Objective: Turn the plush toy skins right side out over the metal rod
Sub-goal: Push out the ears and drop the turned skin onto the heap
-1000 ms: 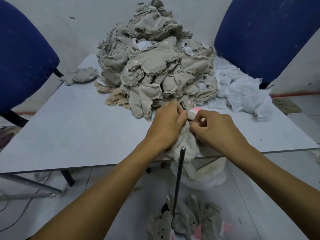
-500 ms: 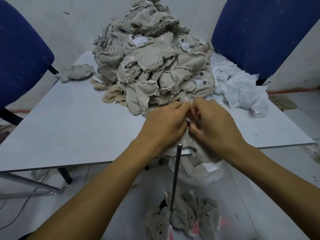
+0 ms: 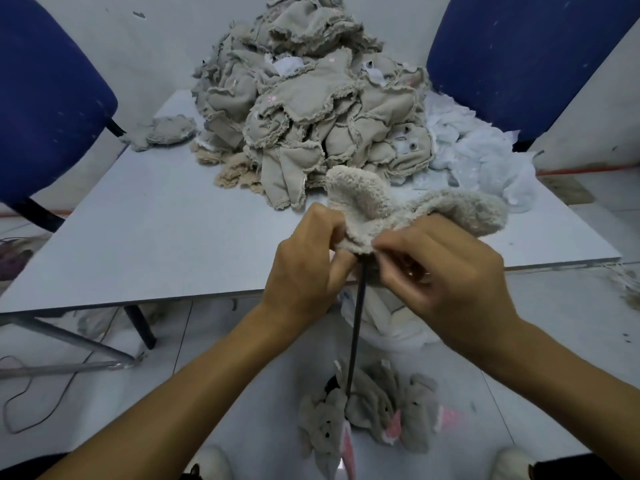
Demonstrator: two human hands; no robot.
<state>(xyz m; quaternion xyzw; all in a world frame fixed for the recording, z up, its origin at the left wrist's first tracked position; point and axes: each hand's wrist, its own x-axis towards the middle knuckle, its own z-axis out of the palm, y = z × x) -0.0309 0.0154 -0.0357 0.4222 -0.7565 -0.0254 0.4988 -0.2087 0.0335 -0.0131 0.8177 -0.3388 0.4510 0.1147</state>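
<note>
Your left hand and right hand pinch the fluffy beige plush skin on the thin dark metal rod; next, pull it off.

No text, label, brand, number or sign can be read anywhere in the view.
</note>
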